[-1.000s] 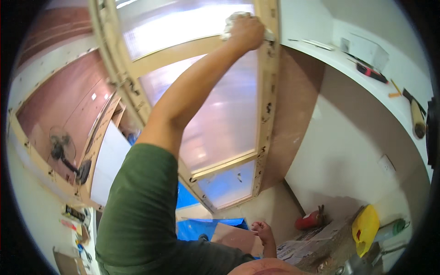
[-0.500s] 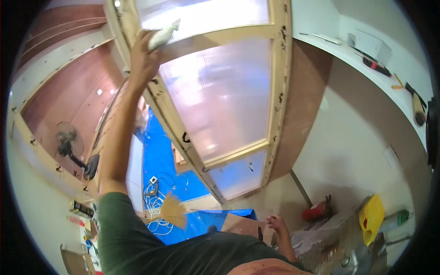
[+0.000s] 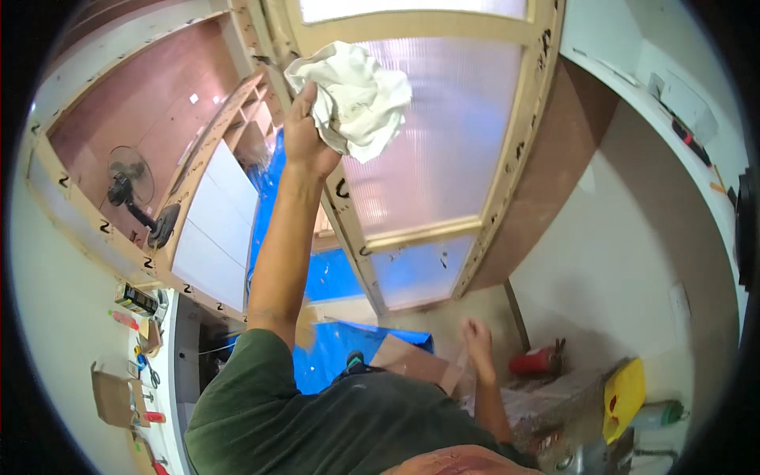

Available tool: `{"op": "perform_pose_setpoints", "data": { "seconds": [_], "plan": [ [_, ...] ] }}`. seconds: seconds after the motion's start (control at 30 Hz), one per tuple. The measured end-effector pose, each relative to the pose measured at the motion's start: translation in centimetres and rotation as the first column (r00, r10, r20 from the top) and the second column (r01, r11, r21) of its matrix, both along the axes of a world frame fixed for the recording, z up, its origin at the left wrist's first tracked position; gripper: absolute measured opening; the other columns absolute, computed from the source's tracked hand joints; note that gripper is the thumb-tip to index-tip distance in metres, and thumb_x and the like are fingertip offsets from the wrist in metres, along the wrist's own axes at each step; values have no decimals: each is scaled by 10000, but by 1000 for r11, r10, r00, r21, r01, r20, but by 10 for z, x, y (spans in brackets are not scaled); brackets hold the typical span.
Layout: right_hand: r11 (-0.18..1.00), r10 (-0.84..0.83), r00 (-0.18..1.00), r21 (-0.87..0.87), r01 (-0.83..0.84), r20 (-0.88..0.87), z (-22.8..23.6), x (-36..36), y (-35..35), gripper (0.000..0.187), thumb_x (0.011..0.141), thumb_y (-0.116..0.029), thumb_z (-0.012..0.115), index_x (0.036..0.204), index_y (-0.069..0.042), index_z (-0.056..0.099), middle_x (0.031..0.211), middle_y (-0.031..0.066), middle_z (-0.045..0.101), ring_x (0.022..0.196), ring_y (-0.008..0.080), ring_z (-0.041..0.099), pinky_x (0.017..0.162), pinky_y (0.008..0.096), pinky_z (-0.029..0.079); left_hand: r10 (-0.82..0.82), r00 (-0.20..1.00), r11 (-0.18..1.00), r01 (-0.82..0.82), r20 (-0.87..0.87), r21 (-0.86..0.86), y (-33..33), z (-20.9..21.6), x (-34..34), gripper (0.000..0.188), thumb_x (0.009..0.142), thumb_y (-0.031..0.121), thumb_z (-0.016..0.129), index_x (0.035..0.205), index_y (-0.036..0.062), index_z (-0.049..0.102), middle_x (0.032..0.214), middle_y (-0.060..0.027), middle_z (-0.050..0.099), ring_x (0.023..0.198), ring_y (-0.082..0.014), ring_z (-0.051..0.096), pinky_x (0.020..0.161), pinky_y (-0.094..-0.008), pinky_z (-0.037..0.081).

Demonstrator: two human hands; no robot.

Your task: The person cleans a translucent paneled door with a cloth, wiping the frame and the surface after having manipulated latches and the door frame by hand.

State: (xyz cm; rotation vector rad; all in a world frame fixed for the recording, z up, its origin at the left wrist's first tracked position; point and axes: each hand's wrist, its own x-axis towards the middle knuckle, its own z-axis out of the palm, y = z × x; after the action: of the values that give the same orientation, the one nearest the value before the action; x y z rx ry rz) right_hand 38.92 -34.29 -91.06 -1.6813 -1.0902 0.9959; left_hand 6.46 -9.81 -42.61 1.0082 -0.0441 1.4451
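Note:
My left hand [image 3: 307,141] is raised high on an outstretched arm and grips a crumpled white cloth [image 3: 352,99], thumb over its near edge. The cloth spreads out in front of a tall pale wooden frame [image 3: 427,26] with ribbed translucent panels [image 3: 451,134]; whether it touches the frame I cannot tell. Black handwritten marks run along the frame's sides. Low on the right, my right hand [image 3: 476,342] hangs free near my body, away from the frame. Motion blurs its fingers, and nothing held shows there.
A black fan [image 3: 131,190] stands at left. Blue sheeting [image 3: 328,273] and a cardboard piece [image 3: 408,360] cover part of the floor. To the right are a red canister [image 3: 535,361], a yellow bag [image 3: 624,400] and a white shelf [image 3: 633,103] with tools. Scissors [image 3: 153,377] lie lower left.
My left hand has come down and to the right in the view, and the bunched cloth now hangs spread open. My right hand has risen slightly. The whole view has shifted.

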Motion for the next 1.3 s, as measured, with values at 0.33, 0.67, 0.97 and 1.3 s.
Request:
{"op": "perform_pose_setpoints", "data": {
  "seconds": [0.33,0.67,0.97,1.3],
  "plan": [
    [668,667,325,731,137,-670,332,-111,126,923,978,-724,481,1615,-88,278,1572,121,451,1422,330,464,1162,476,412,915,156,374,25,-373,927,-91,-105,79,518,860,114,744,1362,93,618,1350,-198,579,1389,-386,456,1112,-457,394],
    [718,524,371,632,291,-767,331,-116,149,692,1080,-436,481,1631,-90,245,1646,128,372,1496,341,390,1208,578,354,901,327,387,-305,-287,870,-23,-78,-54,326,856,24,740,1179,43,708,1288,-138,666,1212,-319,619,1031,-406,485],
    [452,312,827,839,304,-468,457,-19,208,498,1053,-125,579,1521,-48,426,1366,169,618,1219,313,656,1041,458,570,881,463,431,-705,-94,563,100,55,-116,574,989,194,698,1487,5,483,1452,-174,480,1265,-240,519,997,-346,490],
    [-209,-788,501,921,329,-358,528,-103,375,324,914,-65,695,1190,-12,533,1110,200,519,1060,403,550,919,503,469,948,305,291,-720,-90,629,100,57,-87,655,992,224,712,1507,-40,406,1449,-203,433,1280,-283,527,1052,-379,493]
  ]
}}
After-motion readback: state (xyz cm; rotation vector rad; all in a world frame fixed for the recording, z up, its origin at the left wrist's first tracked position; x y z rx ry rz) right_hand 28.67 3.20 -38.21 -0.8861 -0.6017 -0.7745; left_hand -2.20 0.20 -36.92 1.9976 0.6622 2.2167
